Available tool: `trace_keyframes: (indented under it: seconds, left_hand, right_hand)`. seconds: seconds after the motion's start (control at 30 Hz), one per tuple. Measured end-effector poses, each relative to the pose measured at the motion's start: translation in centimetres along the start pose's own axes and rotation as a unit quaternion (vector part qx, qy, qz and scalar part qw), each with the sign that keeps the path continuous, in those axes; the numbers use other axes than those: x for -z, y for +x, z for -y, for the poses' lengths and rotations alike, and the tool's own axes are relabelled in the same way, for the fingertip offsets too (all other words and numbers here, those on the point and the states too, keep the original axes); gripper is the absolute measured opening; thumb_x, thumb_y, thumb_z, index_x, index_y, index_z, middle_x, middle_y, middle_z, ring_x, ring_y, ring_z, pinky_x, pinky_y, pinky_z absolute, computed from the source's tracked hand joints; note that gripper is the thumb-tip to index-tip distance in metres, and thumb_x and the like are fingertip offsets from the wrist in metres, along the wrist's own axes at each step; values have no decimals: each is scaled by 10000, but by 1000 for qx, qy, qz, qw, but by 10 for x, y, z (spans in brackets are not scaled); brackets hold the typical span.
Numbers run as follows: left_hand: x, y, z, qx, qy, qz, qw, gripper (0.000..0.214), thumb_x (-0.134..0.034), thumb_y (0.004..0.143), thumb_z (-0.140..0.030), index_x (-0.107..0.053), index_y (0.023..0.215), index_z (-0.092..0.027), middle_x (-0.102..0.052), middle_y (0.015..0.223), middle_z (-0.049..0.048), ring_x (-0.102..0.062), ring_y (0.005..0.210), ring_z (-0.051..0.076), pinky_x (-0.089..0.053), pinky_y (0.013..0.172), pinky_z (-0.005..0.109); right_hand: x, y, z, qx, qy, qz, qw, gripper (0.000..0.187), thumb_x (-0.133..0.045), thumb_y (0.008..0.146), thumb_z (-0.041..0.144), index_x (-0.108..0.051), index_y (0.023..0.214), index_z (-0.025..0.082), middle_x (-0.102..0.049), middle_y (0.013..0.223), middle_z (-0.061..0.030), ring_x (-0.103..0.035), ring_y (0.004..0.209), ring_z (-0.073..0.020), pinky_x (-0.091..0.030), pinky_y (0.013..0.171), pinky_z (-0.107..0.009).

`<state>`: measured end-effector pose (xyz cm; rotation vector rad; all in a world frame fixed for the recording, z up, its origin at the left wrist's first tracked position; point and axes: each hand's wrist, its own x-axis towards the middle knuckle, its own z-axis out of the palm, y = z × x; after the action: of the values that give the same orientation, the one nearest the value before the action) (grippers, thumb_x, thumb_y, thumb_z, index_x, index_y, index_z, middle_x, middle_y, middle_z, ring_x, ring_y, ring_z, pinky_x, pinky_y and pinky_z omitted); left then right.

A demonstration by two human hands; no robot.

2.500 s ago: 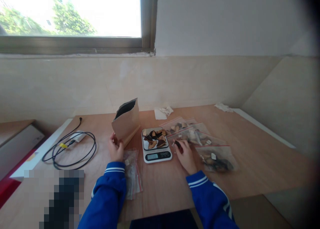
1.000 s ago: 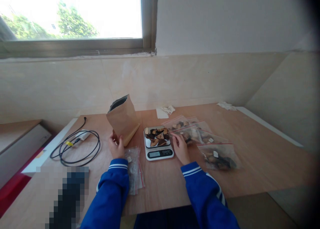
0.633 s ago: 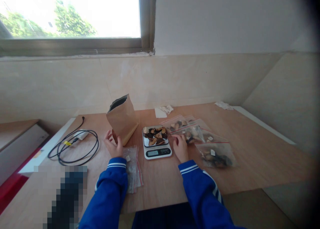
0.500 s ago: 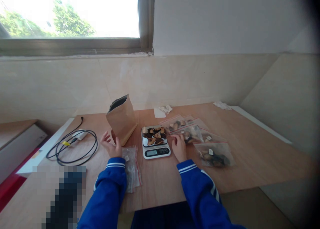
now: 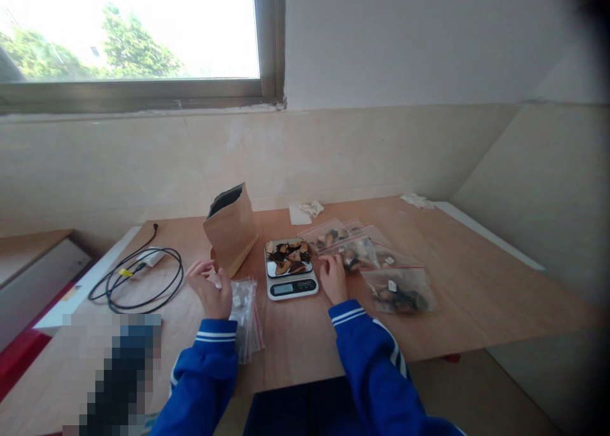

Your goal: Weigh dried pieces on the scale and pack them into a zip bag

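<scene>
My left hand (image 5: 210,290) hovers low over the table, fingers spread, at the left edge of a stack of empty zip bags (image 5: 248,318). Just beyond it stands an open brown paper bag (image 5: 231,232), and the hand does not touch it. A small digital scale (image 5: 291,287) in the middle carries a heap of dark and tan dried pieces (image 5: 287,258). My right hand (image 5: 333,278) rests right of the scale with bent fingers at the mouth of a filled zip bag (image 5: 355,253). Whether it grips anything is hidden.
More filled zip bags (image 5: 398,291) lie to the right on the wooden table (image 5: 476,296). A coiled black cable (image 5: 138,277) lies at the left. Crumpled tissues (image 5: 305,210) sit near the tiled wall. A blurred patch covers the near left.
My left hand has let go of the brown paper bag and drawn back toward the empty zip bags. The right hand, which earlier held a dark piece, now sits by the filled bag.
</scene>
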<state>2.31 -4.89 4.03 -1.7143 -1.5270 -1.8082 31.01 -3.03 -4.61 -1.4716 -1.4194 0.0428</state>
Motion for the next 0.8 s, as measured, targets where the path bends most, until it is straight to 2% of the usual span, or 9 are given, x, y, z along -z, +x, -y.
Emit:
trace_keyframes:
  seconds: [0.1,0.2,0.23,0.37,0.43,0.5,0.6,0.7,0.8]
  left_hand:
    - [12,2,-7,53,-8,49,997,222,-538,801,-258,-494,1002,-172,-492,1007,70,-510,791,166,-444,709,341]
    - [30,2,-16,88,-44,195,976,171,-485,843,-306,-541,953,-188,-542,945,54,-556,731,157,-475,627,308]
    - [37,-1,-19,95,-46,223,969,183,-487,842,-326,-555,948,-194,-553,957,58,-570,736,160,-481,600,298]
    - [65,-25,-33,138,-39,301,943,217,-481,846,-392,-584,927,-220,-595,906,54,-604,720,181,-491,509,282]
    - [78,-44,-36,150,-30,336,929,229,-482,848,-393,-598,966,-233,-605,953,66,-622,750,192,-533,568,315]
    - [88,-62,-35,139,-17,351,926,241,-487,849,-384,-615,1001,-247,-614,1015,80,-634,851,216,-561,697,371]
    - [95,-79,-31,107,4,360,927,287,-488,853,-375,-618,1084,-265,-609,1131,89,-601,1044,249,-526,878,444]
    - [90,-83,-24,80,14,377,923,336,-491,856,-373,-596,1161,-279,-596,1210,82,-567,1131,249,-471,975,459]
    - [77,-82,-17,65,31,383,921,358,-498,852,-371,-588,1180,-261,-597,1230,79,-567,1119,254,-467,966,469]
  right_hand:
    - [0,0,0,0,6,-1,1000,241,-397,783,88,-601,870,181,-510,906,-83,-552,886,-234,-467,860,-403]
    - [-1,-1,0,3,9,-4,1000,243,-400,780,83,-601,872,184,-509,899,-77,-551,883,-230,-471,853,-397]
    - [-1,-1,0,4,9,-4,1000,244,-402,777,82,-601,876,184,-509,898,-76,-550,885,-230,-470,855,-397]
    - [-1,-2,1,7,14,0,1000,249,-404,777,80,-602,889,183,-503,895,-75,-548,886,-228,-470,854,-395]
    - [0,-2,1,10,17,2,1000,251,-406,774,79,-601,893,181,-498,891,-73,-548,878,-225,-474,844,-391]
    - [0,-2,1,12,22,4,1000,255,-408,770,74,-602,899,178,-494,888,-71,-547,871,-222,-476,838,-388]
    - [0,-2,1,14,29,4,999,256,-406,779,76,-606,906,174,-495,892,-75,-551,879,-227,-476,845,-399]
    - [0,-2,1,11,34,1,999,260,-405,789,87,-609,920,180,-502,902,-78,-557,888,-236,-474,849,-417]
    - [2,-3,2,13,45,-3,999,261,-409,783,96,-610,926,181,-508,900,-77,-559,870,-233,-478,842,-416]
